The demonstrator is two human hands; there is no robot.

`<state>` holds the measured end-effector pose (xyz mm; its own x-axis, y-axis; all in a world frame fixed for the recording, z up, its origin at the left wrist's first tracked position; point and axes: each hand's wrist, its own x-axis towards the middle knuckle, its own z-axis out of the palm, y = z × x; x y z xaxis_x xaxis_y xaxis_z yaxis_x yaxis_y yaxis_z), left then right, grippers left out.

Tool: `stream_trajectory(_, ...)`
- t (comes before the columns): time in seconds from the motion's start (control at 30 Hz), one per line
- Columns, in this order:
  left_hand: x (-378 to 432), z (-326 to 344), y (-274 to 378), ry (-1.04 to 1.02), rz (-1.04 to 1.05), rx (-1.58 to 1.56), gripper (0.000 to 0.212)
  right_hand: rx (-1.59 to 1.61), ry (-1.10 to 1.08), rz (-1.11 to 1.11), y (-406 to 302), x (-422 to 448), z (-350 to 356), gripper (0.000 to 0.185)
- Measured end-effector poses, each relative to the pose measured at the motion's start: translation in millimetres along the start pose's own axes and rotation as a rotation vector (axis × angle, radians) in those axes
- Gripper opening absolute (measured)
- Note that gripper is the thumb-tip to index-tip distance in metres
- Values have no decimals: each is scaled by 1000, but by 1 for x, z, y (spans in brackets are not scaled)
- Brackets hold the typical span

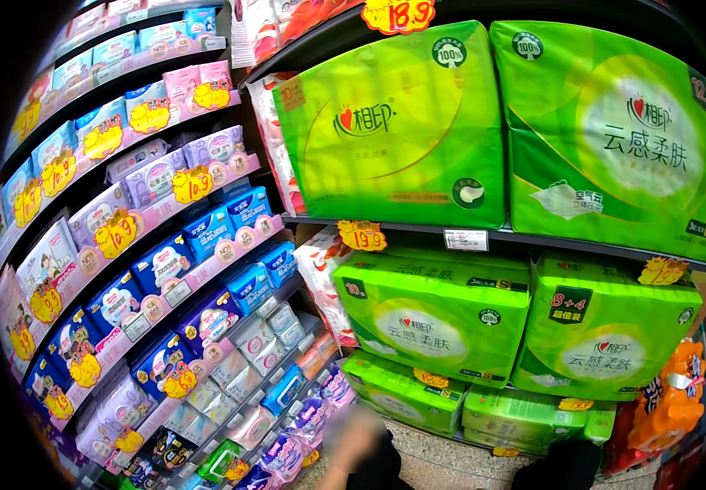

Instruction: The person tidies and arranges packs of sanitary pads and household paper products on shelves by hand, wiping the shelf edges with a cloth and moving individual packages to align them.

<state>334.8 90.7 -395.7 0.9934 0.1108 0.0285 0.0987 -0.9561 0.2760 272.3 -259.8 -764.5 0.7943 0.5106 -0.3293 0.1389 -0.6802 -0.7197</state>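
My left hand (pixel 356 433) is low in the picture, left of the middle, beside a dark-clothed part of my body. It is blurred, so its fingers and whether it holds anything cannot be made out. My right hand is out of view. Before me, large green plastic-wrapped tissue packs stand on shelves: a plain one (pixel 390 147) at upper middle and one with a white circle (pixel 622 141) to its right. Below them are another tissue pack (pixel 432 318) and a bonus tissue pack (pixel 610 331). Smaller tissue packs (pixel 399 392) lie on the lowest level, near my left hand.
At left, tiered shelves with pink edge strips (pixel 169 300) hold rows of small sanitary-pad packs (pixel 160 263) with yellow price tags. Purple packs (pixel 282 453) lie low beside my left hand. Orange bottles (pixel 668 422) stand at lower right. Speckled floor (pixel 469 465) shows at the bottom.
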Motion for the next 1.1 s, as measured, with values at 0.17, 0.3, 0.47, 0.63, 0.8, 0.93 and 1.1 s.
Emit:
stream_trajectory(0.17,-20,42,-15,194,136,308,28,388,-26,365,-46,-11,-26,14)
stream_trajectory(0.3,4,80,40,-217,296,262,26,532,139,381,-4,-5,-28,15)
stream_trajectory(0.47,-69,186,64,-748,327,-9,54,840,-27,324,-94,-32,-70,18)
stream_trajectory(0.63,-87,245,70,-686,478,-463,61,943,-46,352,-113,-35,-88,21)
stream_trajectory(0.8,-74,219,77,-898,327,-232,40,1030,-49,407,-119,-39,-90,24)
stream_trajectory(0.93,-62,187,93,-964,440,-45,33,614,-30,266,-86,-35,-67,35)
stream_trajectory(1.1,-71,172,102,-1125,361,231,38,284,-63,307,-70,-41,-44,34)
